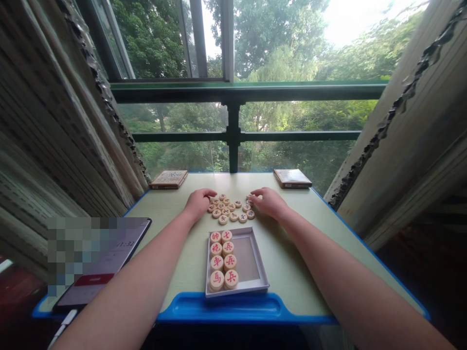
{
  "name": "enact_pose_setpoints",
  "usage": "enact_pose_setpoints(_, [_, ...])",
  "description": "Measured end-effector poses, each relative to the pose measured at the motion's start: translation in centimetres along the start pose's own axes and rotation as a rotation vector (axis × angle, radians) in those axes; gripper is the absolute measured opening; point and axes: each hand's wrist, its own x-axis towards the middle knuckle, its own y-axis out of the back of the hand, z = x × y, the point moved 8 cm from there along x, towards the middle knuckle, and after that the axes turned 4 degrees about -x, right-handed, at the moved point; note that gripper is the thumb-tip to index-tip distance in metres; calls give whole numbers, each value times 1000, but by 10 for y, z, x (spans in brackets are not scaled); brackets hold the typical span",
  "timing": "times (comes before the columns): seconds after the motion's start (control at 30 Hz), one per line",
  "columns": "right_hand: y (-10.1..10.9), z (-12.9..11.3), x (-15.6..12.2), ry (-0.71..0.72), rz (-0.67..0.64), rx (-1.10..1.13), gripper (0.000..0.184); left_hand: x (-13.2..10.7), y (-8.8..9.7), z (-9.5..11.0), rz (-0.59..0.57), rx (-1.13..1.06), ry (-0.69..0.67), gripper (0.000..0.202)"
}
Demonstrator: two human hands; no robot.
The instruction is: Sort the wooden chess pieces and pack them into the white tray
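A loose cluster of xiangqi pieces (232,206) with dark characters lies flat on the middle of the table. At its left edge rests my left hand (199,202), fingers stretched toward the pieces and lightly bent. My right hand (269,201) is at the right edge, fingers apart and fingertips at or touching the outermost pieces. Neither hand visibly grips a piece. Nearer to me stands a shallow white box tray (260,260). Stacked pieces with red characters (229,262) fill its left half in two columns, while its right half shows the bare bottom.
Flat boxes stand at the far left corner (170,179) and far right corner (292,178). A tablet (105,262) with a white cable (68,318) lies on the left beside my forearm. The table has a blue rim and a moulded front groove (226,307). Curtains flank the window behind.
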Motion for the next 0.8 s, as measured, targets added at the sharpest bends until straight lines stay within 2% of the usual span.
enact_pose_setpoints(0.1, [12,-9,-5,25,3,-109,23,3,-4,-3,-30,-40,8,46])
enact_pose_setpoints(0.2, [12,-22,-11,102,-146,-193,14,3,-7,0,-54,-4,-8,43])
enact_pose_setpoints(0.33, [6,-29,-21,140,-340,-167,15,-2,-7,12,-60,174,-53,38])
enact_pose_setpoints(0.43, [5,-32,-25,143,-364,-131,21,-8,0,23,-32,390,-63,32])
enact_pose_setpoints(0.53, [2,-33,-27,141,-404,-123,27,-14,9,22,-34,568,55,30])
enact_pose_setpoints(0.6, [1,-36,-28,163,-431,-141,29,-18,10,19,-94,599,105,37])
enact_pose_setpoints(0.7, [6,-38,-30,198,-447,-176,30,-20,6,18,-175,580,85,35])
enact_pose_setpoints(0.8, [18,-46,-37,254,-454,-186,30,-19,3,18,-196,534,63,31])
